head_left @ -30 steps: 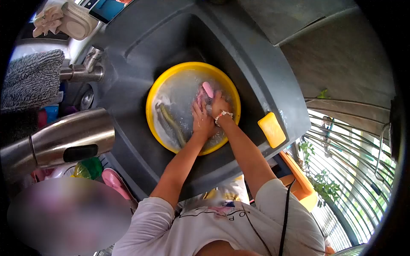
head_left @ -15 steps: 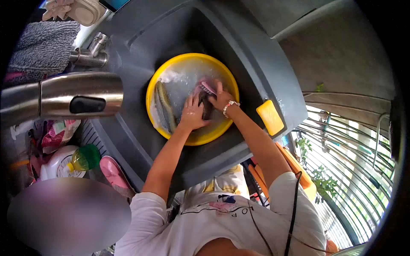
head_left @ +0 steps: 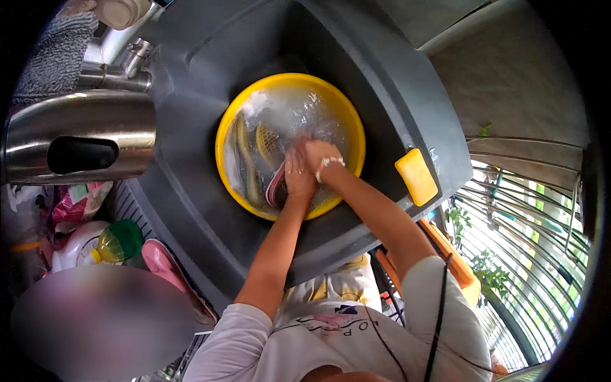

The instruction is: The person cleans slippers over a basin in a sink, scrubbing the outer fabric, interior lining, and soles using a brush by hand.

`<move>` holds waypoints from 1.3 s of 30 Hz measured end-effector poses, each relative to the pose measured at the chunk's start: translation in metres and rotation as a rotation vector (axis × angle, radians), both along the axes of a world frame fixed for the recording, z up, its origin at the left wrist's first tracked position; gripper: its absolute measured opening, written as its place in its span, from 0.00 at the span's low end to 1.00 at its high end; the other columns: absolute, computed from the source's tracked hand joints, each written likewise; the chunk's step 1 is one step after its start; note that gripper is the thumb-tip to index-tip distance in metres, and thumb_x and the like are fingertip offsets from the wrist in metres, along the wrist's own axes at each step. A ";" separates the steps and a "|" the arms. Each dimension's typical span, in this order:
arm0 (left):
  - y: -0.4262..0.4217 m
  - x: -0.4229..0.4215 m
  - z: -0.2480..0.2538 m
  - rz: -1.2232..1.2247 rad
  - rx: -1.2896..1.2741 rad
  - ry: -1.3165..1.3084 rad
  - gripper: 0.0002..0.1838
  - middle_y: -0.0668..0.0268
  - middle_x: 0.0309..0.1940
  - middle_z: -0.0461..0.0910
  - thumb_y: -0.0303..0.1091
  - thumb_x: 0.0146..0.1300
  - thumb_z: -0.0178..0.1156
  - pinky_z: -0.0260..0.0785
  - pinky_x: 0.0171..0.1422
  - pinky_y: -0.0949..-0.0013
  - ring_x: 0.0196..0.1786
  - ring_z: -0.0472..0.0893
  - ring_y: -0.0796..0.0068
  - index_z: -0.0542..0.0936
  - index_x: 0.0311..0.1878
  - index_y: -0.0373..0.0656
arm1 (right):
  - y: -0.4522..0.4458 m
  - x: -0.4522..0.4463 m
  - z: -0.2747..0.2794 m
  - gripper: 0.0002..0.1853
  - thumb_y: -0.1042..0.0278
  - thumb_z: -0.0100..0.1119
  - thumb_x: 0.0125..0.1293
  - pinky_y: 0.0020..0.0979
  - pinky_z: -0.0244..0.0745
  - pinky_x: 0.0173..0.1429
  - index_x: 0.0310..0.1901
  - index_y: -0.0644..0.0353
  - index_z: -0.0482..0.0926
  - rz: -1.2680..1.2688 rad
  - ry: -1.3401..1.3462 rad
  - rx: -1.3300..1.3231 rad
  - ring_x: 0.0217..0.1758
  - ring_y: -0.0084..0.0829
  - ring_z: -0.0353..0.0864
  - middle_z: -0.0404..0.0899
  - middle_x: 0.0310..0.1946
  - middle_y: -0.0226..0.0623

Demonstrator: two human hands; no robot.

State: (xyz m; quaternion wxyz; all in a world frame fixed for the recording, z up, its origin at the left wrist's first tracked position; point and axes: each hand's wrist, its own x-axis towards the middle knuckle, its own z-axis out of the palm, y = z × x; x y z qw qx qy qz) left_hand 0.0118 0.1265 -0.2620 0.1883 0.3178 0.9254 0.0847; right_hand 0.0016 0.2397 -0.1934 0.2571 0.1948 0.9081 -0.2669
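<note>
A yellow basin [head_left: 360, 143] of cloudy, soapy water stands in the dark grey sink [head_left: 210, 83]. Inside it, my left hand [head_left: 299, 175] holds a dark shoe with a pink-and-white edge [head_left: 273, 190]; its fingers lie close together. My right hand [head_left: 320, 155], with a beaded bracelet at the wrist, is closed beside it and blurred at the fingers, so what it holds is hidden. A yellowish patterned sole [head_left: 268, 141] shows just left of the hands. Another long, pale shoe or sole [head_left: 247, 159] lies in the water along the basin's left side.
A yellow block [head_left: 417, 177] rests on the sink's right rim. The large metal faucet [head_left: 130, 134] reaches in from the left. Below it are a green-and-yellow bottle [head_left: 119, 240] and a pink slipper [head_left: 164, 262]. A grey towel [head_left: 54, 57] hangs at upper left.
My hands have come together, with the right moving down and left. The pink brush seen at my right hand is no longer visible. The patterned sole and pink-and-white edge now show.
</note>
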 end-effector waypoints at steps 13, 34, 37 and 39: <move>-0.026 -0.020 0.009 -0.182 0.338 0.250 0.16 0.54 0.42 0.73 0.25 0.53 0.55 0.69 0.51 0.54 0.48 0.74 0.52 0.73 0.47 0.38 | -0.001 0.032 -0.001 0.12 0.73 0.49 0.60 0.41 0.77 0.47 0.44 0.58 0.79 0.017 0.085 -0.015 0.45 0.48 0.81 0.80 0.42 0.53; 0.007 0.018 0.041 0.828 0.506 -0.055 0.28 0.54 0.33 0.77 0.48 0.47 0.72 0.70 0.43 0.60 0.39 0.78 0.56 0.73 0.38 0.31 | 0.002 0.100 0.094 0.23 0.60 0.49 0.66 0.40 0.73 0.48 0.60 0.61 0.69 -0.462 0.435 -0.347 0.45 0.53 0.79 0.78 0.38 0.59; 0.029 0.000 0.048 1.252 0.754 -0.511 0.32 0.53 0.40 0.78 0.50 0.47 0.71 0.73 0.45 0.64 0.42 0.80 0.60 0.76 0.41 0.28 | -0.004 0.113 0.110 0.23 0.55 0.51 0.67 0.36 0.73 0.43 0.58 0.62 0.72 -0.607 0.439 -0.476 0.38 0.46 0.81 0.79 0.33 0.55; 0.031 -0.016 0.030 1.512 0.908 -0.796 0.34 0.51 0.46 0.79 0.51 0.47 0.72 0.76 0.46 0.67 0.44 0.81 0.64 0.78 0.44 0.26 | -0.001 0.122 0.111 0.23 0.54 0.51 0.67 0.36 0.73 0.42 0.57 0.62 0.72 -0.623 0.454 -0.477 0.36 0.45 0.81 0.79 0.32 0.54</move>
